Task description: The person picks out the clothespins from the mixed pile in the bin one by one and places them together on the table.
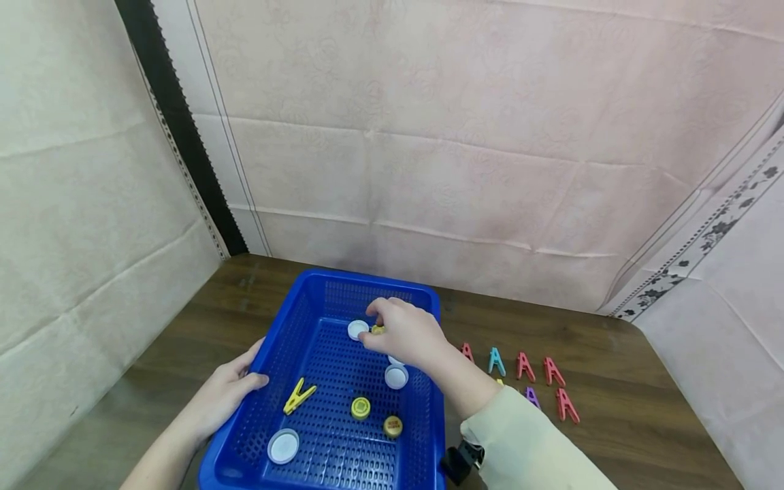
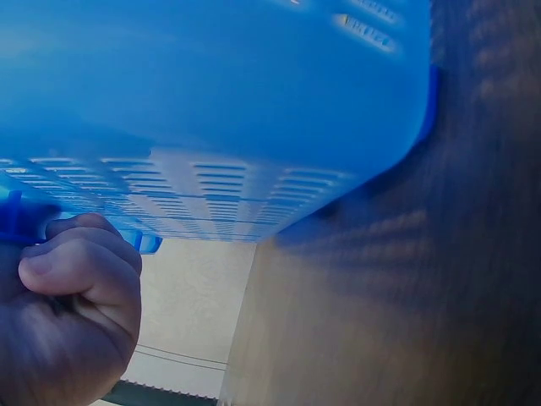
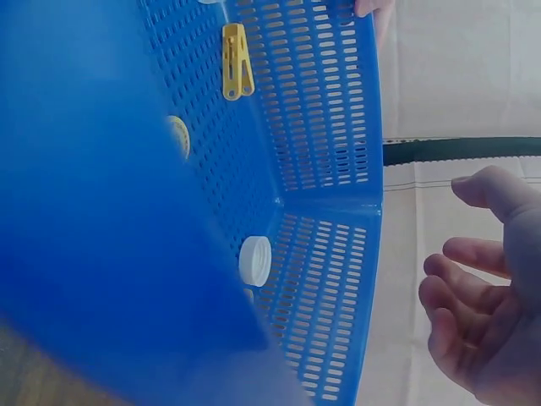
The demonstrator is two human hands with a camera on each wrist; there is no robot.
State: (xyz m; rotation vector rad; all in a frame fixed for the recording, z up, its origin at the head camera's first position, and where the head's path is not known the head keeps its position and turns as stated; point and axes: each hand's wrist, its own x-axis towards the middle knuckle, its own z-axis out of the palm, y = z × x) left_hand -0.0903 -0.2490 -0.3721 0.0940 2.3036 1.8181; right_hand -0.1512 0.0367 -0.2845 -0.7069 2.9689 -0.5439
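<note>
A blue plastic basket point(image 1: 331, 272) with slotted walls stands tilted on the table. My left hand point(image 1: 229, 389) grips its left rim, with the thumb over the edge; curled fingers point(image 2: 89, 262) show against the rim in the left wrist view. Above the basket's far part hovers my right hand point(image 1: 407, 332), its fingers loosely bent and nothing between them in the right wrist view. Closest to it are a white bottle cap point(image 1: 358, 330) and a partly hidden yellow cap point(image 1: 378, 329). A yellow clothespin point(image 1: 299, 396) lies in the basket, left of a yellow cap point(image 1: 361, 408).
More caps lie in the basket: a white one point(image 1: 396, 376) at the right, a gold one point(image 1: 393, 427), and a white one point(image 1: 283, 446) near the front. Several coloured clothespins, including a red one point(image 1: 566, 405), stand on the wooden table point(image 1: 637, 395). Pale cloth point(image 1: 429, 170) hangs behind.
</note>
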